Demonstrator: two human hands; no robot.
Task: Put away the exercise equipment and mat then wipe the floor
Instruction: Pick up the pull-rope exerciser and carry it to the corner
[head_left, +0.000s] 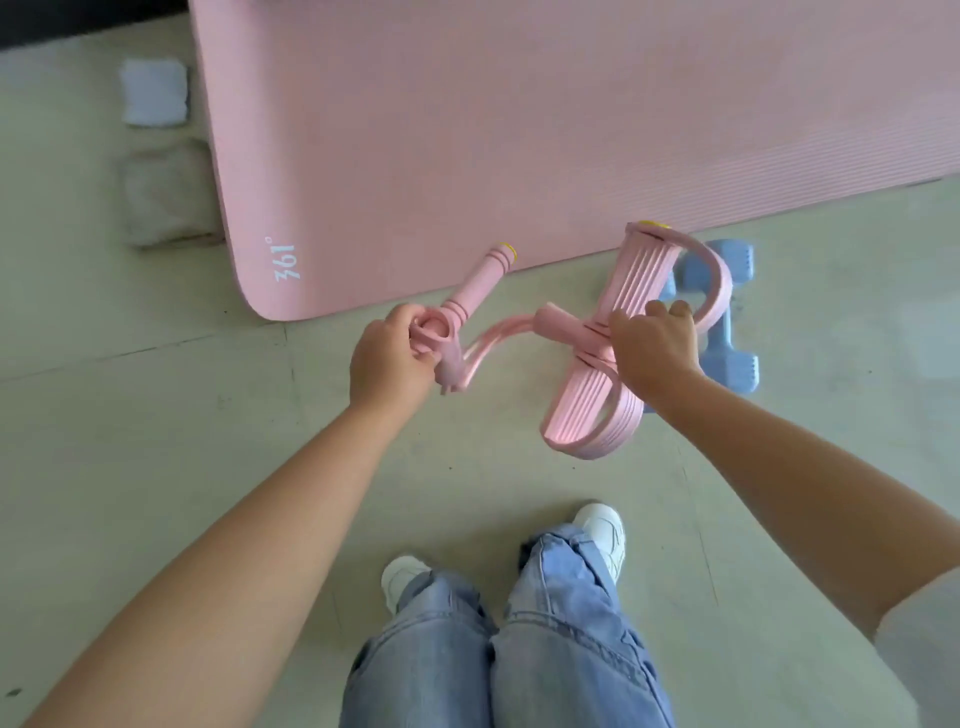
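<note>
Two folded cloths (154, 92) lie on the floor (156, 415) at far left, just beside the mat (519, 130), which is spread flat, not rolled.

Left hand (387, 358): fingers closed around the middle of the puller's handle bar (470, 288). Slack tubes (498, 332) run right to the pedal (602, 364). Right hand (655, 345): fingers wrapped over the pedal where the strap crosses it. Puller is off the floor, held between both hands in front of the mat's near edge.

Dumbbells (735, 322) sit on the floor behind the pedal, near the mat.

Step looks like equipment pickup: first part of the task. Next move probably needs the puller folded compact and carried to storage; dumbbells, mat and wiping remain.

Hidden: storage spot not in view. Mat cut off top and right. Dumbbell count unclear behind the pedal. Handle's lower end is blurred.
</note>
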